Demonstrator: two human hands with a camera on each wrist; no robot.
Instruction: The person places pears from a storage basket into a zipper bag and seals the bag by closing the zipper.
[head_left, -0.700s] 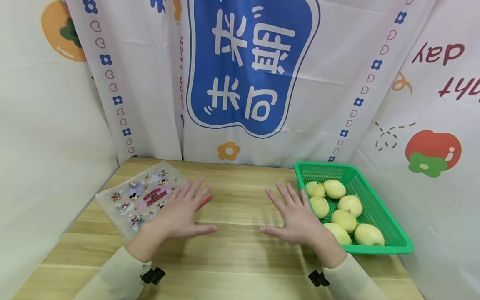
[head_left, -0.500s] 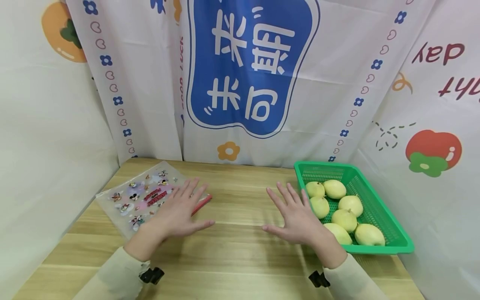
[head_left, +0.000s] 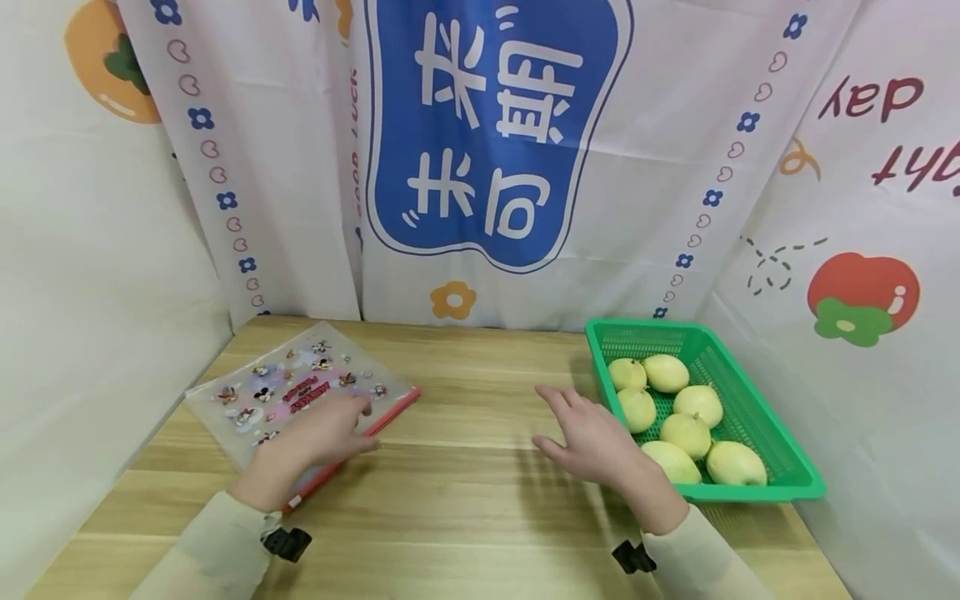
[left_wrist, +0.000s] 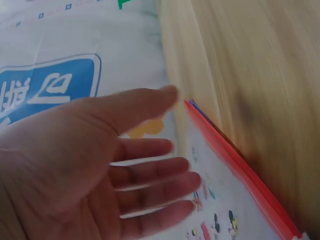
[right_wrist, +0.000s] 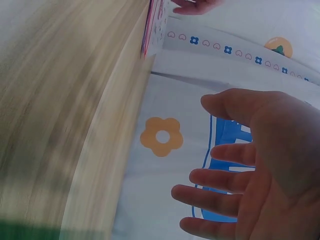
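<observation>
A clear zip pouch (head_left: 255, 396) printed with cartoon figures lies on the left of the wooden table, its red zip edge (head_left: 393, 410) facing right. Over the pouch hovers my left hand (head_left: 324, 433), fingers a little bent and holding nothing; in the left wrist view the thumb and fingers (left_wrist: 155, 172) stand apart near the red edge. My right hand (head_left: 592, 437) is in the air left of a green basket (head_left: 780, 433), fingers loosely extended with nothing in them. Several pale yellow-green pears (head_left: 686, 435) sit inside the basket.
The wooden table (head_left: 465, 517) runs between the pouch and the basket. A white printed cloth (head_left: 300, 208) hangs behind the table's back edge, and similar cloth lines both sides.
My left hand has drawn back to the left and its fingers have bent, uncovering more of the red zip edge. The right hand's fingers have drawn together slightly. The head view has shifted a little.
</observation>
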